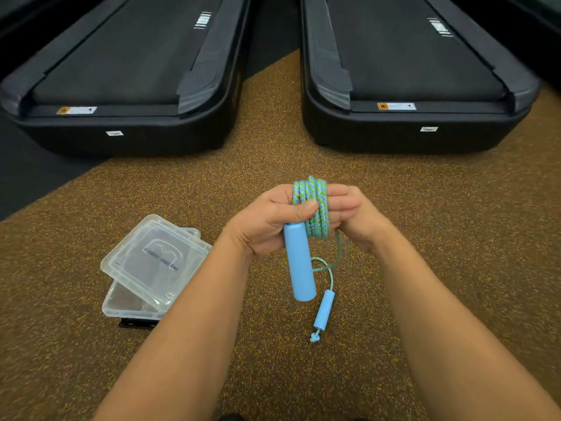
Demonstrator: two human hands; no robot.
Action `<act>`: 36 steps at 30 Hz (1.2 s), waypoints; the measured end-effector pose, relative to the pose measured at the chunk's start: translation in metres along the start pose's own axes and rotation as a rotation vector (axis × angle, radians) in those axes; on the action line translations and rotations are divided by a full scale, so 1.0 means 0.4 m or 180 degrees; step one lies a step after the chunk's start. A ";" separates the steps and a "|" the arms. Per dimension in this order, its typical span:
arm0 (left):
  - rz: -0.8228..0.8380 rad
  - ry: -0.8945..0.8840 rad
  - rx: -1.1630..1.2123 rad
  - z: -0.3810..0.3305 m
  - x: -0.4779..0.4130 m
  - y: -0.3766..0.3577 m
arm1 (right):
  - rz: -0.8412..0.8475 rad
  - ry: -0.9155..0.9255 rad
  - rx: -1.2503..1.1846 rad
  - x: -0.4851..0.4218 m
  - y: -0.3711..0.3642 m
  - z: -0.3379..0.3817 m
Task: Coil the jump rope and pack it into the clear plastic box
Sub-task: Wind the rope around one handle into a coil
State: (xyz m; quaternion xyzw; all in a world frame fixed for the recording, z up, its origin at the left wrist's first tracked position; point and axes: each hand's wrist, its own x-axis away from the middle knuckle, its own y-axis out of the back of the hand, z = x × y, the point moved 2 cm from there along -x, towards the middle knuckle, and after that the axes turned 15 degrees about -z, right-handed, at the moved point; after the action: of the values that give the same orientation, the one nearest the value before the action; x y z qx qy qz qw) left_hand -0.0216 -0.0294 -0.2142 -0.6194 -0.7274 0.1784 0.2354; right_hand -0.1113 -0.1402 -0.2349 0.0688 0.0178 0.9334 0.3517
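The blue-green braided jump rope [315,208] is wound in several loops between my two hands at mid frame. My left hand [267,220] grips the coil and one light blue handle [299,265], which hangs down from my fist, thumb pressed on the loops. My right hand [349,214] holds the right side of the coil with curled fingers. A short loose length of rope drops to the second blue handle [324,309], dangling below. The clear plastic box [121,305] sits on the floor to the left, its clear lid [154,256] lying askew on top.
Speckled brown rubber floor [394,183] lies all around. Two black treadmill decks stand ahead, one at left [121,123] and one at right [409,126], with a gap between them. A black floor strip runs along the far left.
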 end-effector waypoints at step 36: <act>-0.0683 -0.0346 -0.0547 -0.011 -0.017 0.025 | 0.0994 -0.0345 0.1388 0.043 0.026 0.151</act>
State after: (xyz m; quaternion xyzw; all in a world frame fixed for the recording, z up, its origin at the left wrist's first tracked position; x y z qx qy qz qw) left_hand -0.0102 -0.0344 -0.2171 -0.5454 -0.8137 0.1225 0.1594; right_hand -0.1223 -0.1378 -0.1721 0.1947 0.1887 0.9454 0.1809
